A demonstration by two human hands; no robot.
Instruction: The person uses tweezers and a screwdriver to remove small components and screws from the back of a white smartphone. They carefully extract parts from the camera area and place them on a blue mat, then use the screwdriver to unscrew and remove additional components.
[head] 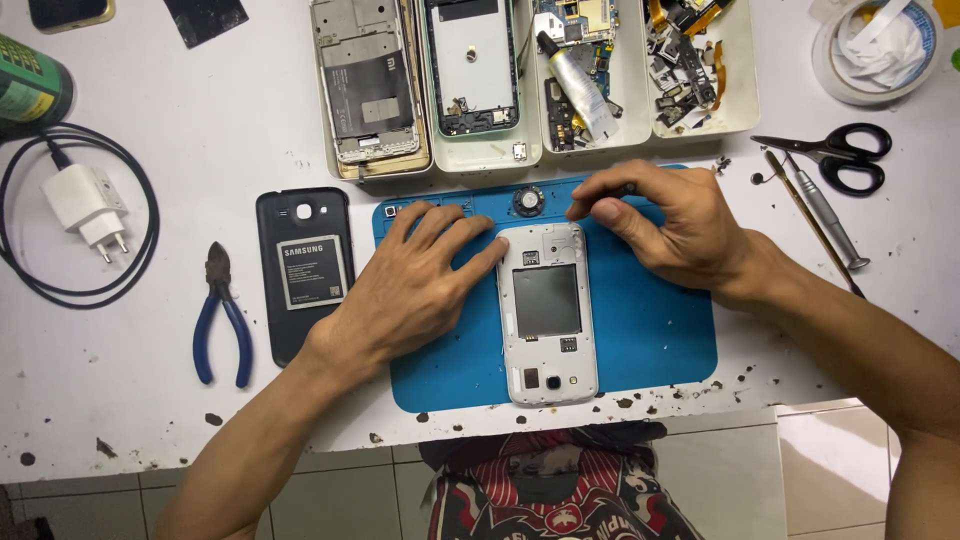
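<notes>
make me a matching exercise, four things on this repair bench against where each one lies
Things:
1. white phone frame
2. blue-handled pliers
3. black-handled scissors
4. white charger plug

Places:
A. far left, inside the loop of black cable
B. on the blue mat, between the hands
C. right of the trays, at the upper right
D. left of the black back cover with its battery

Pairs: 1-B, 2-D, 3-C, 4-A

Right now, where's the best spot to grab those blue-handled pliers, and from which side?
Take the pliers by the two blue handles, coming from the near table edge. They lie flat, jaws pointing away, handles splayed toward you, with bare table around them.
</notes>
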